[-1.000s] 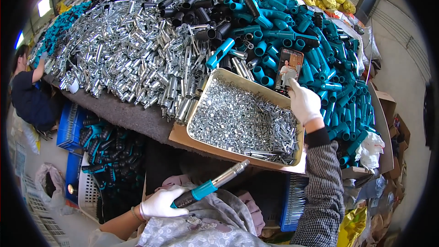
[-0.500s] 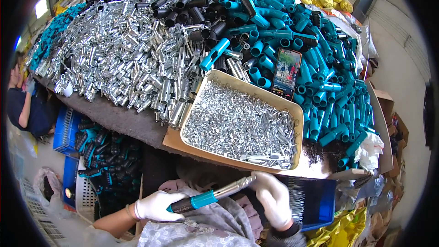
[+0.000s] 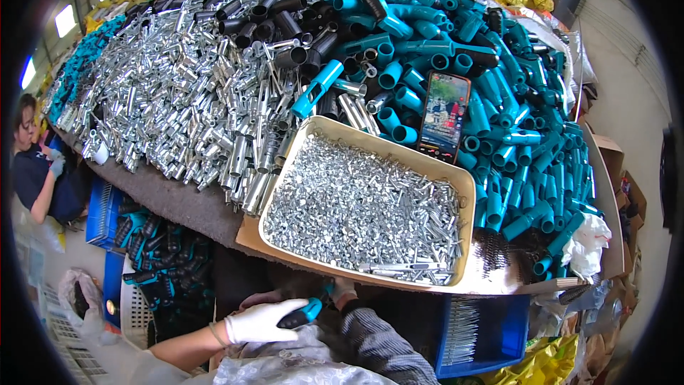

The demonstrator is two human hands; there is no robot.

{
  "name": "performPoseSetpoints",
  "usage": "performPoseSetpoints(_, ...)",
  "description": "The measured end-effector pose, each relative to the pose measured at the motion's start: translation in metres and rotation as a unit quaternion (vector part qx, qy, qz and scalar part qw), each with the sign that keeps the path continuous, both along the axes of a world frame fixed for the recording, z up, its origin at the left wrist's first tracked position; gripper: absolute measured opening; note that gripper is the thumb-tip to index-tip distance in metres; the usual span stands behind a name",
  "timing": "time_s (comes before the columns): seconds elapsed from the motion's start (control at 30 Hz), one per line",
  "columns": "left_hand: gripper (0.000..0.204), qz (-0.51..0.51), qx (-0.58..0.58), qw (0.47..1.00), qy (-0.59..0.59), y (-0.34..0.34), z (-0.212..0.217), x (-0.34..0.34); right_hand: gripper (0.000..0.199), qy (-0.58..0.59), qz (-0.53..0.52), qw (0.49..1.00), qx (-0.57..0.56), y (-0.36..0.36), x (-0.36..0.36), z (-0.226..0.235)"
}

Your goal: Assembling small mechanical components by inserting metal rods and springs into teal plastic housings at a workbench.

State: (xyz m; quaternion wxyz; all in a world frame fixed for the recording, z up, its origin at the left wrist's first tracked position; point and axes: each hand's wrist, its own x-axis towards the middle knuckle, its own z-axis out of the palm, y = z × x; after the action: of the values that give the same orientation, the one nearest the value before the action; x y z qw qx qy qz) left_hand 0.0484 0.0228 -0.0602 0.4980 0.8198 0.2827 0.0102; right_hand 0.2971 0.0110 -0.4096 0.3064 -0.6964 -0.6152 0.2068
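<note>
My left hand (image 3: 262,322), in a white glove, is closed around a teal-and-black tool handle (image 3: 311,309) over my lap. The handle's teal end points up and away; the metal shaft cannot be seen. My right hand (image 3: 345,290) reaches in under the front edge of the table, its striped sleeve crossing in front of me. Its fingers are mostly hidden, and a small teal piece (image 3: 329,289) shows beside it. Above the hands, a cream tray (image 3: 267,232) full of small metal parts stands at the table edge.
Silver metal tubes (image 3: 192,93) heap up on the left of the table, teal plastic sleeves (image 3: 491,100) on the right. A phone (image 3: 444,115) leans among them. Below are a blue bin (image 3: 519,324) of metal rods and a crate (image 3: 135,306) with handles. A co-worker (image 3: 39,164) sits at far left.
My right hand has moved left from the tip of the metal shaft to under the table edge. The handle in my left hand has turned and the shaft has gone from view.
</note>
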Motion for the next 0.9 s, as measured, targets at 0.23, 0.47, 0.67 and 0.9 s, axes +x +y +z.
performPoseSetpoints(0.23, 0.054, 0.102, 0.100, 0.987, 0.070, -0.016, -0.034, 0.005, 0.025, 0.048, 0.055, 0.996, -0.048, 0.029, -0.042, -0.015)
performPoseSetpoints(0.47, 0.042, 0.129, 0.186, 0.974, 0.017, -0.014, -0.059, 0.013, 0.028, 0.053, 0.071, 0.994, -0.066, 0.070, -0.026, -0.007)
performPoseSetpoints(0.67, 0.045, 0.111, 0.150, 0.982, 0.024, -0.011, -0.047, 0.011, 0.031, 0.054, 0.088, 0.992, -0.074, 0.092, -0.014, 0.013)
performPoseSetpoints(0.9, 0.046, 0.114, 0.171, 0.978, 0.034, -0.012, -0.050, 0.019, 0.034, 0.059, 0.107, 0.988, -0.099, 0.085, -0.013, 0.037)
